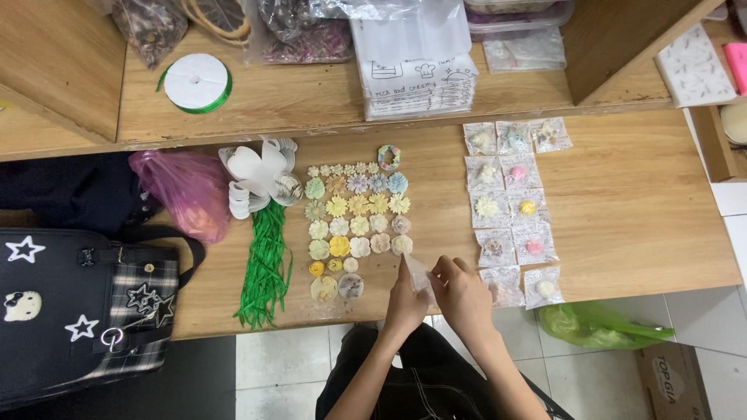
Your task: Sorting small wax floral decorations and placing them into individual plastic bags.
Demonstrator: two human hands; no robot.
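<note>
Clear packets beside flower rows

Single head view, steeply downward onto wooden desk, mid-distance.

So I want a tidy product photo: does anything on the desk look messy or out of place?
Mostly neat: the flower pieces lie in even rows and the small sealed bags in columns. The green ribbon strips look messiest, a loose bundle fraying over the desk's front edge. A green plastic bag lies crumpled on the floor.

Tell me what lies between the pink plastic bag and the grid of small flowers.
In the head view, white paper cutouts above a bundle of green ribbon strips lie between pink bag and flowers.
</note>
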